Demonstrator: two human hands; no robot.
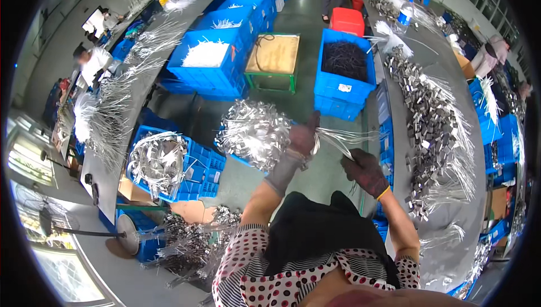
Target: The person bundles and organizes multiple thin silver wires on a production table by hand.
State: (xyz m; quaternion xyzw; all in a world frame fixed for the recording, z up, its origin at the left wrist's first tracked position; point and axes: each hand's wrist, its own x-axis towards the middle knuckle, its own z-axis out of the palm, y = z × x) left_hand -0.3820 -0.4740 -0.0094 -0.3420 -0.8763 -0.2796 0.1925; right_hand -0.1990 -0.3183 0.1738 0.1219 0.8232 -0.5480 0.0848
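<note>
Both of my hands wear dark gloves. My left hand [302, 139] is closed around a bunch of thin white wires [332, 136], beside a large heap of silvery metal pieces with pale wires [253, 132]. The bunch fans out to the right of this hand. My right hand [366, 173], lower and to the right, has its fingers closed at the lower strands of the same bunch. A few thin dark strands hang below that hand. How many wires each hand grips cannot be made out.
A long grey table [451, 194] on the right bears piled metal-ended wires. Blue crates [208, 155] stand left, one filled with similar pieces. Ahead are a blue bin of dark strands [345, 62], a red container [346, 21] and a green-framed stand [273, 56]. Other people work farther off.
</note>
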